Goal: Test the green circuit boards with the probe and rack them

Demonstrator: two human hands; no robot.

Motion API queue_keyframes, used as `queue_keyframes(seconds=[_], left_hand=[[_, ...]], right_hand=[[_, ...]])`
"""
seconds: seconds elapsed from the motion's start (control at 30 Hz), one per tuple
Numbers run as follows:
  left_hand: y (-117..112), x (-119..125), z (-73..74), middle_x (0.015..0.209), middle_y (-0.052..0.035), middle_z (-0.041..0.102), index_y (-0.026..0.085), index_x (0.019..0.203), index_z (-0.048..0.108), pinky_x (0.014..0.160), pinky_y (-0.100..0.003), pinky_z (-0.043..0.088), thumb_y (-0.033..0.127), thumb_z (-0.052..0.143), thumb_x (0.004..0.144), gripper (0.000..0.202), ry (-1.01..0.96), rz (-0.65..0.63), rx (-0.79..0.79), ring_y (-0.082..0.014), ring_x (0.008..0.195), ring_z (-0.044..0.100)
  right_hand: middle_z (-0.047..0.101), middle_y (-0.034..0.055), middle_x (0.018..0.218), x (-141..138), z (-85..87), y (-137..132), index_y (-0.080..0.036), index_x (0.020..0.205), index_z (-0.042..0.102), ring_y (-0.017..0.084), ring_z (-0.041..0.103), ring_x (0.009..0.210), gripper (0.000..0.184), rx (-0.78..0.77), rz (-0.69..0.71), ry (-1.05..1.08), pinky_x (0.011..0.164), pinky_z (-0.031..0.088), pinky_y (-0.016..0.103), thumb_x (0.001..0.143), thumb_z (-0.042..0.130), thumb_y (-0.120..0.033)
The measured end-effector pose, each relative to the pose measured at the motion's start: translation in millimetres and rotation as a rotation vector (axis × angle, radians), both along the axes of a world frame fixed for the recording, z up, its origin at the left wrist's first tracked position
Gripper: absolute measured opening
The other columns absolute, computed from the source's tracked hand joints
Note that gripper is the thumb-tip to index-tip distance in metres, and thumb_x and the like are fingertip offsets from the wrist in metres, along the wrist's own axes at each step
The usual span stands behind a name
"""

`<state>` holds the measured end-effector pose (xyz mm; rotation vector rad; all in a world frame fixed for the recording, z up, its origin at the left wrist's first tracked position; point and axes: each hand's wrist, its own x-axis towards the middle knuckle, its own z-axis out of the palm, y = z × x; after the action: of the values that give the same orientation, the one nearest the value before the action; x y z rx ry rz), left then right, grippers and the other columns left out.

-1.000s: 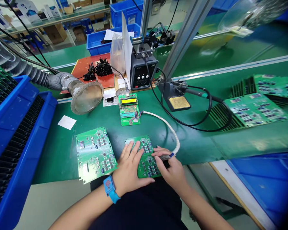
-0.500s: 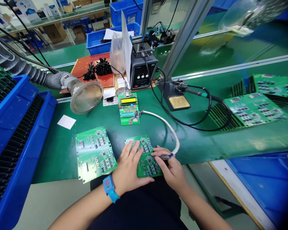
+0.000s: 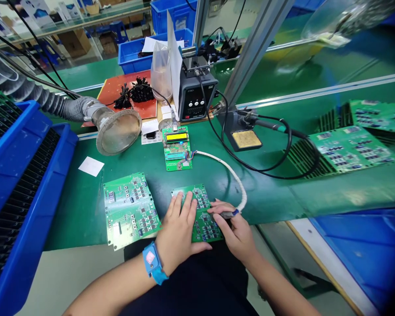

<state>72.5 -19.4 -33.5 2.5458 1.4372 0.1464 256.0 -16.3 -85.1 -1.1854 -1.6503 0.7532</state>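
Note:
A green circuit board [image 3: 205, 221] lies at the bench's front edge, partly covered by both hands. My left hand [image 3: 179, 224] rests flat on its left side with fingers stretched out. Over the board's right side, my right hand [image 3: 235, 230] grips a grey probe [image 3: 226, 214]; its tip is at the board, though contact is too small to tell. A white sleeved cable [image 3: 232, 171] runs from the probe to a small programmer board [image 3: 177, 149] with a lit yellow display. Left of my left hand lie overlapping circuit boards [image 3: 131, 210].
A soldering station [image 3: 197, 98] and an iron stand with a sponge [image 3: 246, 139] are behind. A fume hose nozzle [image 3: 118, 131] hangs at left, near blue bins [image 3: 57, 175] of boards. More boards [image 3: 352, 149] stand in rows at right. Black cable loops across the bench.
My left hand has turned slightly on the board, its fingers closer together and its wrist strap lower. My right hand with the probe stays almost in place.

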Motion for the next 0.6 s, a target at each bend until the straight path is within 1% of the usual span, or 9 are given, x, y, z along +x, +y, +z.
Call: queue_keyframes(seconds=[0.07, 0.13, 0.27, 0.33, 0.43, 0.5, 0.6], left_hand=[[1.0, 4.2, 4.8, 0.153, -0.0191, 0.025, 0.005, 0.142, 0.037, 0.115, -0.052, 0.025, 0.07, 0.074, 0.061, 0.11, 0.033, 0.011, -0.025, -0.0401, 0.14, 0.021], [2.6, 8.8, 9.6, 0.152, -0.0222, 0.025, 0.004, 0.141, 0.038, 0.114, -0.053, 0.025, 0.065, 0.08, 0.057, 0.112, 0.054, 0.026, -0.048, -0.0411, 0.14, 0.023], [6.0, 16.5, 15.5, 0.151, -0.0289, 0.02, 0.005, 0.135, 0.043, 0.11, -0.056, 0.031, 0.057, 0.089, 0.043, 0.115, 0.048, 0.097, -0.062, -0.0441, 0.138, 0.024], [7.4, 18.8, 16.7, 0.15, -0.0314, 0.02, 0.005, 0.131, 0.045, 0.108, -0.057, 0.034, 0.056, 0.091, 0.039, 0.115, 0.043, 0.115, -0.059, -0.0452, 0.138, 0.022], [9.2, 21.0, 16.7, 0.147, -0.0352, 0.023, 0.002, 0.13, 0.046, 0.106, -0.058, 0.035, 0.058, 0.09, 0.037, 0.117, 0.063, 0.12, -0.067, -0.047, 0.138, 0.022], [10.1, 21.7, 15.9, 0.146, -0.036, 0.025, 0.001, 0.129, 0.047, 0.105, -0.058, 0.035, 0.059, 0.09, 0.037, 0.117, 0.073, 0.122, -0.075, -0.0485, 0.137, 0.023], [11.3, 22.1, 13.8, 0.147, -0.0335, 0.026, 0.004, 0.129, 0.048, 0.105, -0.059, 0.035, 0.06, 0.09, 0.035, 0.117, 0.065, 0.123, -0.07, -0.049, 0.136, 0.025]], right_hand=[[0.068, 0.0049, 0.09, -0.4, 0.4, 0.2, -0.024, 0.095, 0.058, 0.023, 0.062, 0.102, 0.009, 0.002, -0.006, -0.006, 0.099, 0.046, 0.049, 0.091, 0.05, -0.021], [0.068, 0.0054, 0.09, -0.9, 1.0, 0.4, -0.024, 0.094, 0.058, 0.024, 0.062, 0.102, 0.008, -0.001, -0.011, -0.008, 0.099, 0.046, 0.05, 0.091, 0.05, -0.022], [0.068, 0.0056, 0.091, -0.9, 1.4, 0.6, -0.024, 0.095, 0.058, 0.024, 0.062, 0.102, 0.008, -0.006, -0.004, -0.005, 0.099, 0.046, 0.05, 0.091, 0.05, -0.022], [0.068, 0.0055, 0.091, -0.6, 1.0, 0.7, -0.023, 0.096, 0.057, 0.024, 0.062, 0.102, 0.009, 0.0, -0.002, -0.004, 0.099, 0.046, 0.05, 0.091, 0.05, -0.021], [0.067, 0.0051, 0.091, -0.3, 0.4, 1.0, -0.024, 0.097, 0.057, 0.023, 0.062, 0.102, 0.01, 0.014, 0.006, -0.003, 0.1, 0.046, 0.05, 0.091, 0.05, -0.019], [0.067, 0.0051, 0.091, -0.3, 0.5, 1.3, -0.024, 0.097, 0.056, 0.023, 0.062, 0.102, 0.011, 0.017, 0.012, -0.008, 0.099, 0.046, 0.05, 0.091, 0.05, -0.018], [0.068, 0.0052, 0.091, -0.6, 1.1, 1.6, -0.024, 0.096, 0.057, 0.023, 0.062, 0.101, 0.01, 0.018, 0.006, -0.019, 0.098, 0.047, 0.05, 0.091, 0.05, -0.019]])
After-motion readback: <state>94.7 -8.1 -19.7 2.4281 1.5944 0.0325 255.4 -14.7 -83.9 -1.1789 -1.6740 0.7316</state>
